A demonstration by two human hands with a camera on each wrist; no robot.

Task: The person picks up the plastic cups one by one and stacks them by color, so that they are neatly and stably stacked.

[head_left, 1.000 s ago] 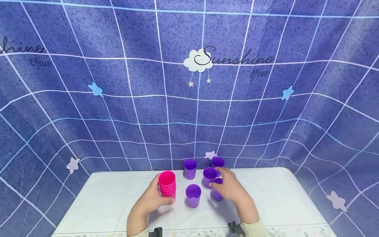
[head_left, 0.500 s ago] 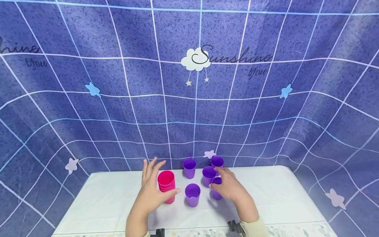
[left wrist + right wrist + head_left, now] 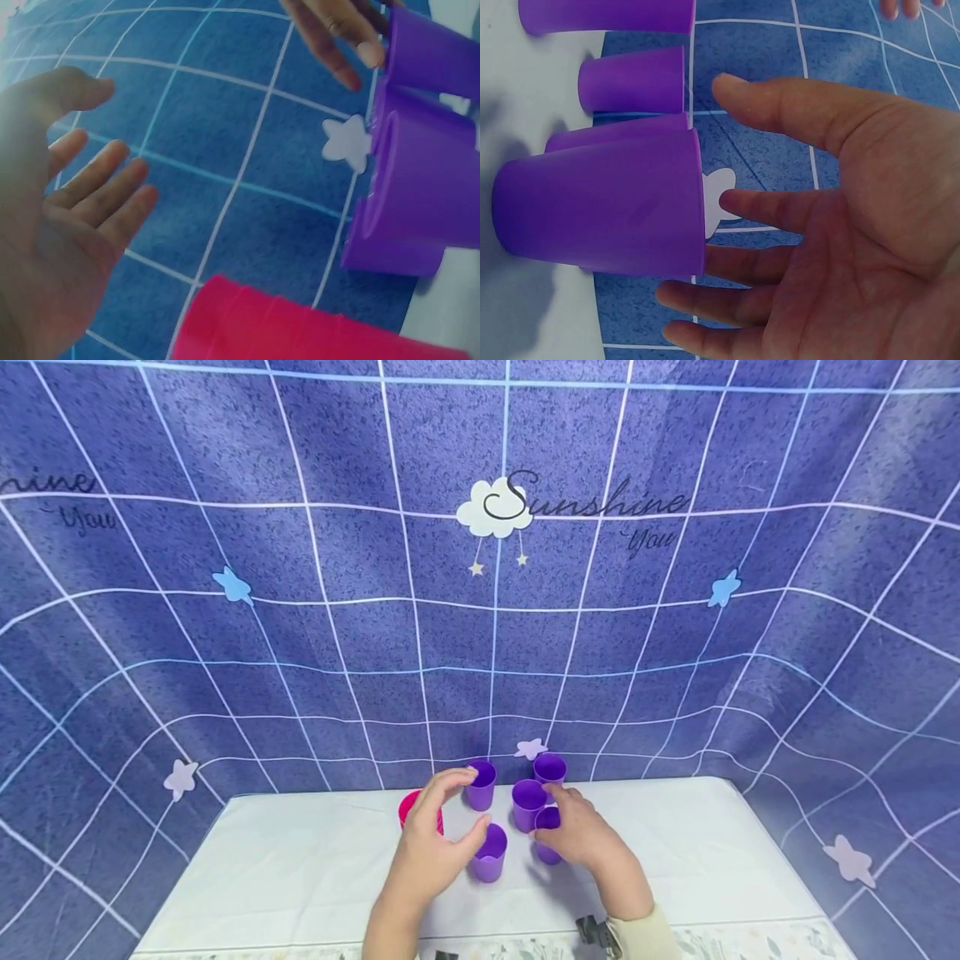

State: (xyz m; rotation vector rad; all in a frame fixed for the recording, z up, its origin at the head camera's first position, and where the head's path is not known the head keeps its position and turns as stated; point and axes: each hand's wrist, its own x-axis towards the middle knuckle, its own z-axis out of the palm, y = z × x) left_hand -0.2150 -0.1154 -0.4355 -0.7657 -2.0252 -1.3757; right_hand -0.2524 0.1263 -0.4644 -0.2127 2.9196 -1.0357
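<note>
In the head view my left hand [image 3: 431, 856] hovers with fingers spread and thumb apart, holding nothing. It covers much of the stack of pink cups [image 3: 285, 322], which stands upright to its left. Just past its thumb stands a purple cup [image 3: 490, 864]; another purple cup [image 3: 482, 791] is behind its fingertips. My right hand [image 3: 588, 839] hovers with loosely extended fingers beside the nearest right purple cup [image 3: 547, 852], partly covering it. In the right wrist view, its fingers [image 3: 727, 300] reach past the cup's rim without curling round it. Whether they touch is unclear.
Two more purple cups stand upright close to the right hand, one in the middle [image 3: 529, 807] and one at the back [image 3: 551, 768]. A white cloth covers the table [image 3: 285, 868]. Behind it hangs a blue gridded curtain [image 3: 360, 635].
My left hand lets go of the pink cup stack, its fingers spreading, then moves right towards the purple cups. My right hand stays nearly in place.
</note>
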